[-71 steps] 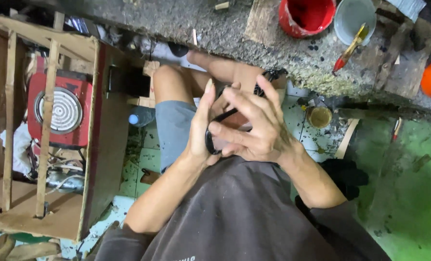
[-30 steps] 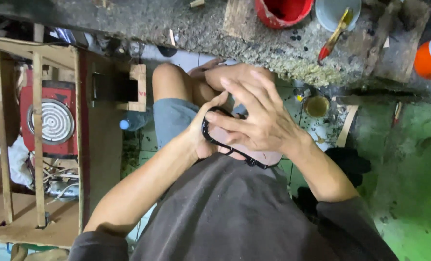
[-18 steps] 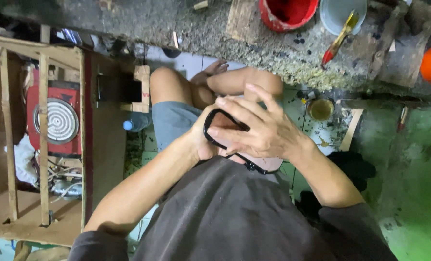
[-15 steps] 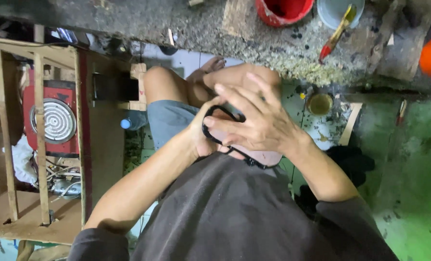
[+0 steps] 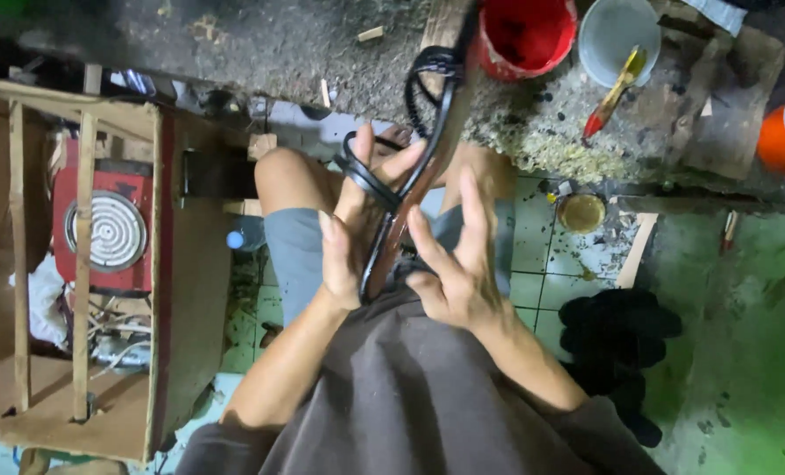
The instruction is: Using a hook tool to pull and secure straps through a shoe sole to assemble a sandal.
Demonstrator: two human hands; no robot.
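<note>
Sandal with black straps stands edgewise, gripped by left hand; right hand, fingers spread, steadies its sole.

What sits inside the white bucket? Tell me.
A brush with a yellow and red handle leans inside the white bucket, sticking out over its rim. The bristle end and the bucket's bottom are not visible.

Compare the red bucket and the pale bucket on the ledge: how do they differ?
The red bucket is bright red with dark residue inside; the pale bucket is greyish-white. The pale bucket has a brush with a red and yellow handle lying across its rim, while nothing rests on the red bucket. The red bucket stands nearer the dark strap that the left hand holds. Both are round, open-topped, and stand side by side.
</note>
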